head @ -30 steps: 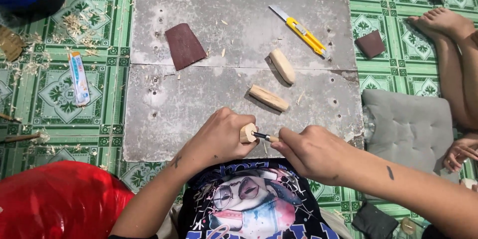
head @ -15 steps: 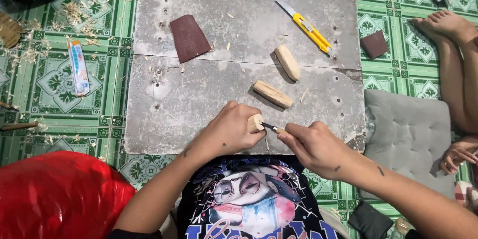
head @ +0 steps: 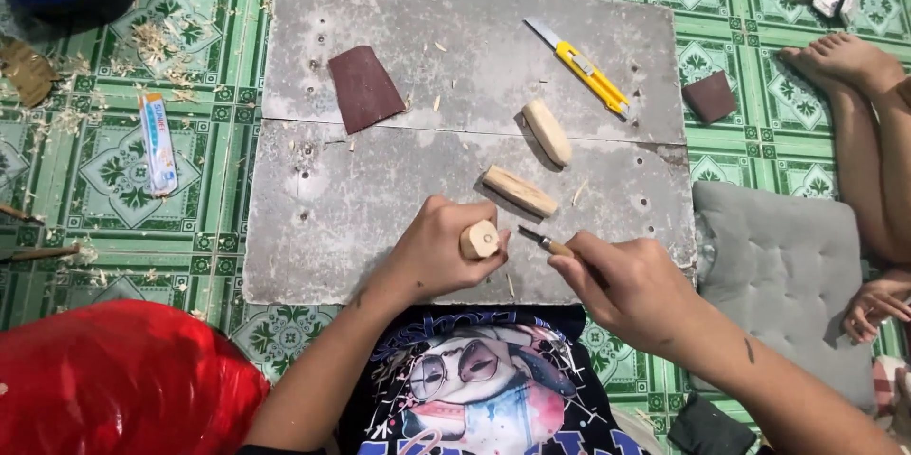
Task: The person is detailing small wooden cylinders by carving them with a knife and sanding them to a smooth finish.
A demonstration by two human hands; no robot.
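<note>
Just below the centre of the frame, my left hand (head: 438, 254) had its fingers wrapped tightly round a short wooden peg (head: 479, 241), its cut end turned toward my right so the blade could reach it, while my right hand (head: 634, 286) was closed on the handle of a small carving knife (head: 545, 242), tip just beside the peg. I worked at the near edge of the grey board surface (head: 380, 180); two more carved wood pieces (head: 520, 191), brown sandpaper (head: 364, 89) and a yellow utility knife (head: 581, 67) lay further up. No container showed anywhere.
</note>
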